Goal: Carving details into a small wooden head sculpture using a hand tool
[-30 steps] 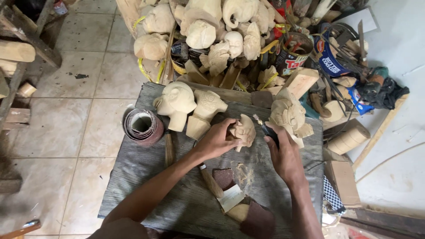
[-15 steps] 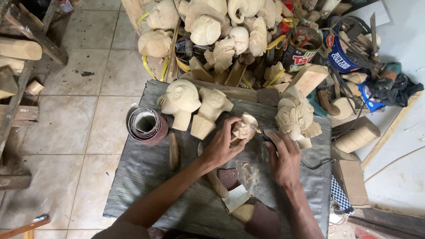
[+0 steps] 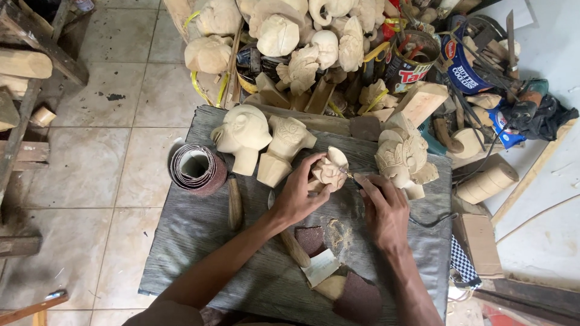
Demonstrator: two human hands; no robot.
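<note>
Gripping a small carved wooden head point(image 3: 330, 171) in our left hand point(image 3: 300, 194), we are holding it just above the workbench point(image 3: 199, 241), near its far edge. Our right hand point(image 3: 384, 208) is pinching a thin tool point(image 3: 351, 175) whose tip is touching the carving. Two larger wooden busts point(image 3: 266, 142) are standing beside it; a sandpaper roll point(image 3: 196, 169) is sitting at the far left corner.

The left hand point(image 3: 300, 194) has turned the small pale carved wooden figure point(image 3: 329, 171) more upright; the right hand point(image 3: 383, 208) has drawn closer beside it.
</note>
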